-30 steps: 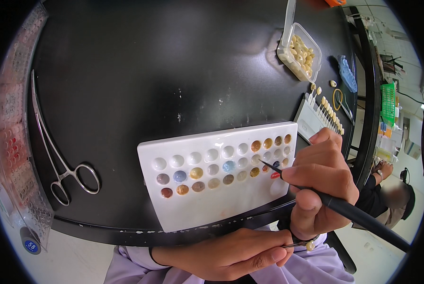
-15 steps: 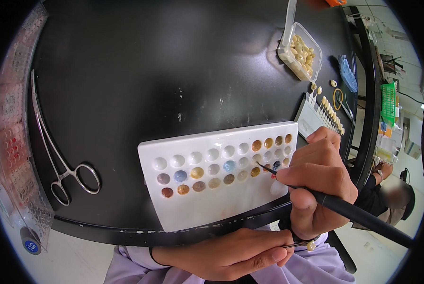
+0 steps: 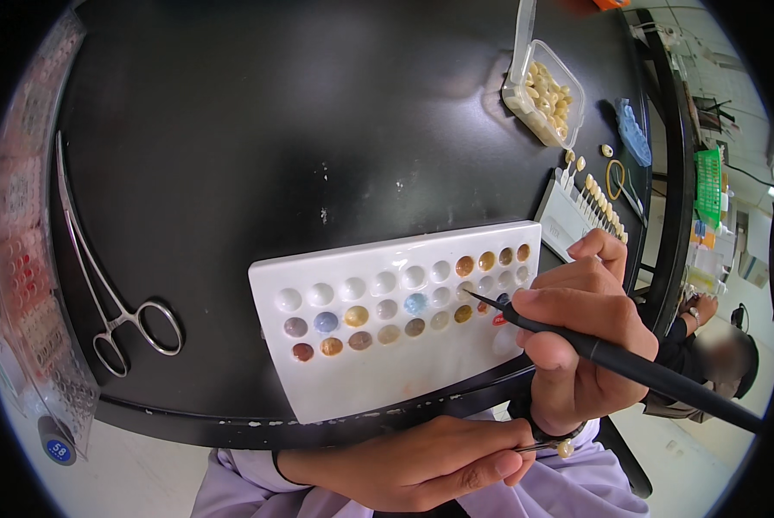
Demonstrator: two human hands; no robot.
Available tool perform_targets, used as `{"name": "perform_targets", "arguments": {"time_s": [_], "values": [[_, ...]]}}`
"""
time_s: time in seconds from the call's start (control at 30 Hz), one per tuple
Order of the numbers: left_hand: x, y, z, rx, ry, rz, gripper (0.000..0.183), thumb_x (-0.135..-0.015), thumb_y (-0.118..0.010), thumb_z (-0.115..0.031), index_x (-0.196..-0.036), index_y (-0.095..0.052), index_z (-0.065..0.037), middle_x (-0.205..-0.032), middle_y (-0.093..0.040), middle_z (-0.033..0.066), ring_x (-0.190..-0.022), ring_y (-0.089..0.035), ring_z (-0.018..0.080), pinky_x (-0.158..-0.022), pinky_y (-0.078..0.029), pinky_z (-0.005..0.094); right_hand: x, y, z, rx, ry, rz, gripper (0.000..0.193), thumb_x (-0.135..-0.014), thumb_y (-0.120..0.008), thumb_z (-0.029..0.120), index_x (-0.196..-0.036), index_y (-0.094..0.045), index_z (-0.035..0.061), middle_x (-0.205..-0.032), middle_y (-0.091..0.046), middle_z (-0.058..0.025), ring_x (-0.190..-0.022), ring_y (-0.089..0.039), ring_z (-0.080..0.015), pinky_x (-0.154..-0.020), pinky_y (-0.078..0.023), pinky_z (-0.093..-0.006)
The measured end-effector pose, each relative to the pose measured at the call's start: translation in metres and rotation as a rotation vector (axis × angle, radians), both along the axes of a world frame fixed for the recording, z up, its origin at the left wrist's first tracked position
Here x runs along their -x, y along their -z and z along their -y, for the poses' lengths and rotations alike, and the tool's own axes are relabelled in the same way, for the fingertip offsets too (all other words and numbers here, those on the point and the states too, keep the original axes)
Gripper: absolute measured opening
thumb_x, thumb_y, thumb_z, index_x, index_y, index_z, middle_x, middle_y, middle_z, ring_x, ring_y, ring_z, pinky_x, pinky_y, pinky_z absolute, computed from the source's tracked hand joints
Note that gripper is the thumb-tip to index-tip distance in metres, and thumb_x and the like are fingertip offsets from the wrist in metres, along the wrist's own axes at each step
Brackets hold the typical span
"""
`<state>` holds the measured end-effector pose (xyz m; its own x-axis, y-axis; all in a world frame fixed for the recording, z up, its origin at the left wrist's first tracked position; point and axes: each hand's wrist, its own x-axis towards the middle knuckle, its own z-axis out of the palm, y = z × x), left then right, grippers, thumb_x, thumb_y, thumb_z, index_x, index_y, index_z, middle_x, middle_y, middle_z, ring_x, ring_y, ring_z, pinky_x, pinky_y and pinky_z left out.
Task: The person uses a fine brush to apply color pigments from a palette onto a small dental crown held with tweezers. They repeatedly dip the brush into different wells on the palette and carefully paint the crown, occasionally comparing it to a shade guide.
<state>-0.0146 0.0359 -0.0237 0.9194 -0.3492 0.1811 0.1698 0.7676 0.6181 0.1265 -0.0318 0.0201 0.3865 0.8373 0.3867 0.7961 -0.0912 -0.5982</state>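
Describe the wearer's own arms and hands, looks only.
Both hands bare: no gloves or rings visible. Left hand: lavender sleeve up the forearm, thin black band at its edge. Right hand: dark band at the wrist, its details too small to tell.

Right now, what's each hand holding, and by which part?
Right hand: black brush, by its handle near the tip. Left hand: slim metal tool with a tooth-like piece at its end; gripped part hidden.

I saw white numerals on the blue disc of a dark object; lettering on the white palette's red label and the grey tooth-tab holder was too small to read.
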Motion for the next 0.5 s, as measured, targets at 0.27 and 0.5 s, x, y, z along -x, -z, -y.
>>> {"name": "perform_targets", "arguments": {"time_s": [0.27, 0.5], "values": [[0.000, 0.001, 0.000, 0.006, 0.004, 0.007, 0.024, -0.096, -0.034, -0.020, -0.102, -0.044, 0.001, -0.086, -0.051, 0.0086, -0.077, -0.053, 0.0208, -0.071, -0.043, 0.0295, 0.001, -0.001, 0.000, -0.007, 0.028, -0.012, 0.035, -0.086, -0.056, 0.032, -0.078, -0.054, -0.0021, -0.052, -0.052, -0.0022, -0.048, -0.050, -0.0126, -0.072, -0.034, -0.0376], [-0.001, -0.001, 0.000, 0.019, 0.011, -0.006, 0.026, -0.096, -0.032, -0.023, -0.099, -0.044, 0.000, -0.084, -0.050, 0.0083, -0.076, -0.052, 0.0206, -0.072, -0.042, 0.0283, -0.006, 0.001, 0.014, -0.267, 0.414, 0.027, 0.033, -0.091, -0.045, 0.032, -0.080, -0.049, 0.0015, -0.052, -0.048, -0.0010, -0.049, -0.046, -0.0091, -0.072, -0.036, -0.0343]]}}
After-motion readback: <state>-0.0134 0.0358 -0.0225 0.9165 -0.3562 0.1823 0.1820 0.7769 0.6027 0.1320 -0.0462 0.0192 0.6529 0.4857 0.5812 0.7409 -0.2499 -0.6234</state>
